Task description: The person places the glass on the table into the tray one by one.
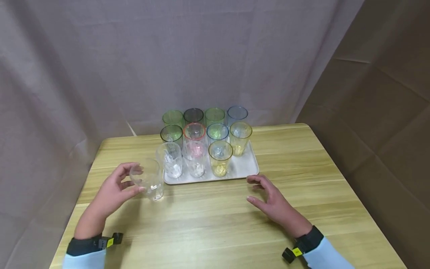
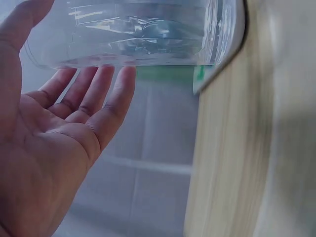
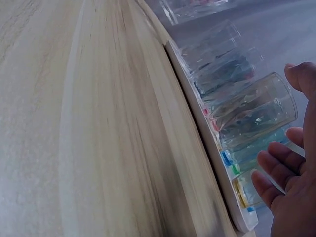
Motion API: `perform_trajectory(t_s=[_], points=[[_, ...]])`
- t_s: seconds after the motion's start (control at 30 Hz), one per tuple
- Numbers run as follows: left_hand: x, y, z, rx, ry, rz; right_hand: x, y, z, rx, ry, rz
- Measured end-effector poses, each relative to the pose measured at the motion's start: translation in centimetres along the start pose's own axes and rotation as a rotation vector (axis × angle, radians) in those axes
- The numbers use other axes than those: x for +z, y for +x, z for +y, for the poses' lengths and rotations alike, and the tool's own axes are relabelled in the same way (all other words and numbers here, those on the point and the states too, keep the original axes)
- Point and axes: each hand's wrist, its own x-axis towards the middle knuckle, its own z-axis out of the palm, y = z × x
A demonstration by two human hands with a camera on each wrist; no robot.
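Note:
My left hand [image 1: 115,188] holds a clear glass [image 1: 151,181] between thumb and fingers, in front of the tray's left corner. Seen from the left wrist, the glass [image 2: 143,34] lies along the fingertips of the hand [image 2: 64,128]. Several more glasses stand upright in rows on a white tray [image 1: 242,172]. The front row has two clear glasses [image 1: 196,164] and a yellow-rimmed glass [image 1: 220,160]. At the tray's front right corner, my right hand [image 1: 270,201] hovers with relaxed fingers and holds nothing; glasses are close by its fingers [image 3: 279,165] in the right wrist view.
Behind the front row are a red-rimmed glass [image 1: 194,131], a blue-rimmed glass [image 1: 217,131] and another yellow glass [image 1: 240,136]. Green, dark and blue-tinted glasses form the back row. The tray sits on a wooden table [image 1: 201,224], with a grey curtain [image 1: 201,56] behind it.

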Motion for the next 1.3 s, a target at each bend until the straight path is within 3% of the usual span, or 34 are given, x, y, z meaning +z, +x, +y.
perform_trajectory(t_s=[0.2, 0.47, 0.67, 0.93, 1.13, 1.3], points=[[4.7, 0.3, 2.2, 0.053, -0.070, -0.092, 0.3, 0.8, -0.6, -0.011, -0.020, -0.032], [11.6, 2.2, 5.3, 0.163, -0.181, -0.221, 1.9, 3.0, -2.4, -0.098, 0.055, -0.120], [14.7, 3.0, 6.6, 0.190, -0.203, -0.296, 3.0, 4.1, -4.4, -0.110, 0.105, -0.173], [15.7, 2.9, 7.3, 0.200, -0.214, -0.316, 3.4, 4.5, -7.7, -0.168, 0.194, -0.183], [14.9, 2.7, 6.6, 0.226, -0.137, -0.291, 3.6, 4.2, -6.0, -0.130, 0.161, -0.164], [13.2, 1.9, 4.4, 0.191, -0.042, -0.209, 2.3, 3.4, -4.3, -0.063, 0.111, -0.124]])
